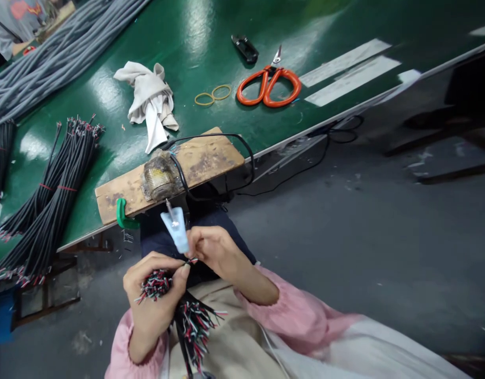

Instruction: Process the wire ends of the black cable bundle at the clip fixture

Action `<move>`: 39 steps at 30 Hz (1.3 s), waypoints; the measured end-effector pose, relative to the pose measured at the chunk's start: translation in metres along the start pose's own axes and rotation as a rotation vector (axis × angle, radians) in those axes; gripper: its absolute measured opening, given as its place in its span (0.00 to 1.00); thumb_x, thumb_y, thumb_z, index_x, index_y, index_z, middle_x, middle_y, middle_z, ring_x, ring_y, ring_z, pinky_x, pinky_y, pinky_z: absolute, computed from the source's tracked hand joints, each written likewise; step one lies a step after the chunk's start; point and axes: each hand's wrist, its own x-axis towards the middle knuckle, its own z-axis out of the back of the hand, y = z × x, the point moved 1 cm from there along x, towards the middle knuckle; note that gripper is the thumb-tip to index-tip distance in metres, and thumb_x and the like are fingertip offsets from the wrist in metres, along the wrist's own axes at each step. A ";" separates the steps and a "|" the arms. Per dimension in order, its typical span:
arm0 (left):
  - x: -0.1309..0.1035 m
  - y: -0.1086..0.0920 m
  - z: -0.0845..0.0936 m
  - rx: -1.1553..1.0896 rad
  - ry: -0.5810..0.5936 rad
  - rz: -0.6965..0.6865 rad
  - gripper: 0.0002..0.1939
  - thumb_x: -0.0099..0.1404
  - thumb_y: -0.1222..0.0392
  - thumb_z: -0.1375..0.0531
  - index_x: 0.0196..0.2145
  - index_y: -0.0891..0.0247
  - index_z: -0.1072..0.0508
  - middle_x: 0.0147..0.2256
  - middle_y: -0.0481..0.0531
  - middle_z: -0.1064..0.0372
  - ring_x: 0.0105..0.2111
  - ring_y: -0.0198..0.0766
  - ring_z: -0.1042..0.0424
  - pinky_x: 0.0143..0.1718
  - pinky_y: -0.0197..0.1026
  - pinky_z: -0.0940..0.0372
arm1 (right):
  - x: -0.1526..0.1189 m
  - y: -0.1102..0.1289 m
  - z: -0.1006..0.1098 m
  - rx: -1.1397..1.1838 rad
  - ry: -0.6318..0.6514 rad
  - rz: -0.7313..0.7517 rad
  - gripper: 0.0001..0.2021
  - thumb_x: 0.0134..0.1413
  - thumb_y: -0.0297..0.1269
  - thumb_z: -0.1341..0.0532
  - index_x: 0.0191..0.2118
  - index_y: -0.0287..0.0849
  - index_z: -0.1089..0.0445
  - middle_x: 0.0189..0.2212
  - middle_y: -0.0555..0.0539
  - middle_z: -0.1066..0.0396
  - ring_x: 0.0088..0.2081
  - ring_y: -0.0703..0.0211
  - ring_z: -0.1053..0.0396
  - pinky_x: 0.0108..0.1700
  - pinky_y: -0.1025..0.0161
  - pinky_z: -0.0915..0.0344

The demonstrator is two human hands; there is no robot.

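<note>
My left hand [158, 295] is closed round a bundle of black cables [154, 284], whose red, white and black wire ends fan out. Between its thumb and forefinger one cable end [192, 260] sticks out to the right. My right hand [214, 250] is close to that end, its fingers bent together; what they pinch, if anything, is hidden. Just beyond the fingertips is a light-blue clip-like piece [176, 229] on a thin metal rod. More loose cable ends [195, 326] hang below my left hand, against my apron.
A wooden board [206, 158] with a wrapped, taped device [159, 176] is held at the table edge by a green clamp [126, 215]. On the green table lie orange scissors [269, 87], a black cutter [245, 49], rubber bands [213, 96], a cloth [148, 97] and cable bundles [53, 202].
</note>
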 end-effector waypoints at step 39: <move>-0.018 0.031 0.005 -0.228 0.104 0.192 0.11 0.58 0.57 0.31 0.22 0.63 0.23 0.16 0.46 0.29 0.15 0.33 0.31 0.20 0.34 0.35 | -0.022 0.012 -0.012 -0.710 0.084 0.424 0.08 0.64 0.28 0.44 0.33 0.40 0.30 0.29 0.46 0.28 0.32 0.60 0.33 0.35 0.62 0.36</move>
